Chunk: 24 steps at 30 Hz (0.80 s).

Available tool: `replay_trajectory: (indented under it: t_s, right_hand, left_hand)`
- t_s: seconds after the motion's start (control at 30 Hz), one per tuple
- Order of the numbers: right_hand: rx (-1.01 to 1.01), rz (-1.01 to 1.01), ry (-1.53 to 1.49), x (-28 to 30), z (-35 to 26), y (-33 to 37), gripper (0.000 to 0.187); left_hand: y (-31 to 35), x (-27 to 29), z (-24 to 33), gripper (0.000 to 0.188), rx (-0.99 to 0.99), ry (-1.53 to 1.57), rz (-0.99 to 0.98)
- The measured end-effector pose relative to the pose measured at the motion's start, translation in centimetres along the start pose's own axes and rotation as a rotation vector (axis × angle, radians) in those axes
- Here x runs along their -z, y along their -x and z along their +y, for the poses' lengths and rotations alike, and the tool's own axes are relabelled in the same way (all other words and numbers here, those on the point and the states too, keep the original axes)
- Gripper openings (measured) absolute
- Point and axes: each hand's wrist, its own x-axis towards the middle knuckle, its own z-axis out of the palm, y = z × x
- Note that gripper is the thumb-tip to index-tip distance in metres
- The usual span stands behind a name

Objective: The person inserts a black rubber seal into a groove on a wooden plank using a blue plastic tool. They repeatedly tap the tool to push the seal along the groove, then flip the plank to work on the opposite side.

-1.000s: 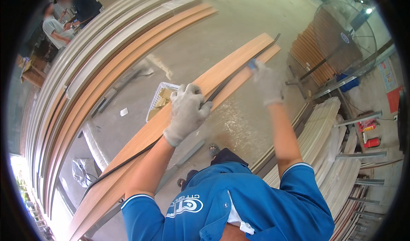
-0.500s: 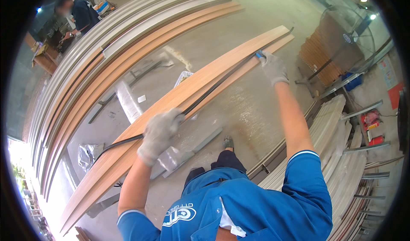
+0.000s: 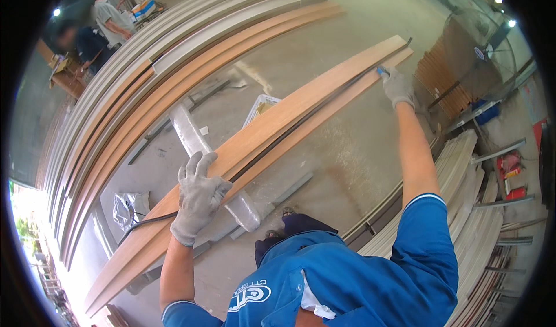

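A long wood-coloured board [image 3: 289, 110] with a lengthwise groove runs diagonally from lower left to upper right. Along the groove lies a thin black flexible strip [image 3: 284, 134], its loose part trailing over the board at the left. My left hand [image 3: 200, 199], in a grey glove, pinches the strip between thumb and forefinger; the other fingers are spread over the board. Near the far right end, my gloved right hand [image 3: 398, 88] grips a small blue tool [image 3: 381, 70] against the strip. Its exact kind is hidden by the glove.
Long white and wood-coloured profiles [image 3: 191, 66] lie side by side at the left. A wrapped support bar [image 3: 188, 130] passes beneath the board, near a white basket [image 3: 260, 108]. At right are a large fan [image 3: 475, 55] and stacked pale profiles [image 3: 446, 194]. Two people [image 3: 113, 17] are at upper left.
My right hand has slid with the blue tool toward the board's far right end. My left hand has shifted left and its fingers have spread. A second person has come into view.
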Motion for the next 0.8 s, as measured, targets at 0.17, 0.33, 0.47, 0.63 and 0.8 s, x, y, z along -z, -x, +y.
replay_trajectory:
  t_s: [0.17, 0.33, 0.47, 0.63, 0.8]
  right_hand:
    - [-0.027, -0.042, 0.126, 0.2, -0.9, -1.1, 0.043]
    - [-0.011, -0.096, 0.123, 1.1, -3.6, 1.7, 0.042]
    - [0.056, -0.06, 0.181, 1.2, -6.8, 6.6, 0.033]
    - [0.12, -0.014, 0.157, 1.3, -12.1, 14.7, 0.029]
    - [0.225, 0.003, 0.094, 2.3, -18.9, 25.2, 0.026]
  left_hand:
    - [-0.2, -0.8, -1.7, 0.018, -0.011, 0.23, -0.057]
    - [0.0, -1.6, -2.4, 0.022, -0.116, 0.252, 0.003]
    - [0.0, -2.2, -2.8, 0.019, -0.161, 0.285, 0.063]
    - [0.0, -2.7, -2.9, 0.023, -0.162, 0.299, 0.104]
    - [0.2, -3.4, -3.2, 0.027, -0.12, 0.324, 0.086]
